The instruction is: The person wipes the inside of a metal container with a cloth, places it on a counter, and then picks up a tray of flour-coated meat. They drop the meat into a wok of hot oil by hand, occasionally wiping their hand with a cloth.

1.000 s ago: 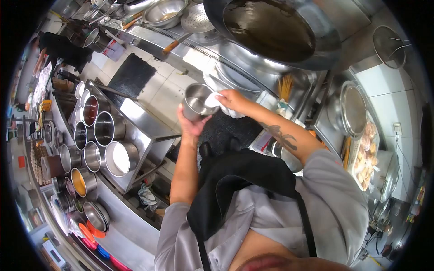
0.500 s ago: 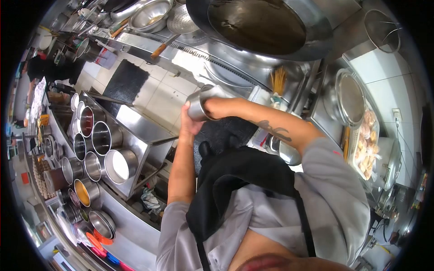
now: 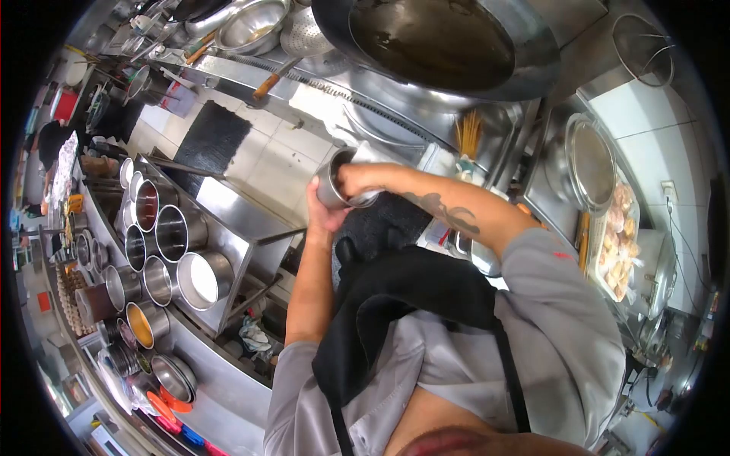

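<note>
A stainless steel canister is held up in front of me, tilted so that its mouth faces right. My left hand grips it from the near side, fingers wrapped round its wall. My right hand reaches into the mouth, holding a white cloth that bunches around it and shows on both sides of the wrist. The fingertips of that hand are hidden inside the canister.
A large wok sits on the stove ahead, near a perforated ladle and a bamboo brush. On the left counter stand several steel canisters, some with sauces. A basket of bagged food is at right.
The canister and both hands have shifted slightly, and more cloth shows below my right wrist. At the far left, a dark-clothed person has moved, uncovering a red item.
</note>
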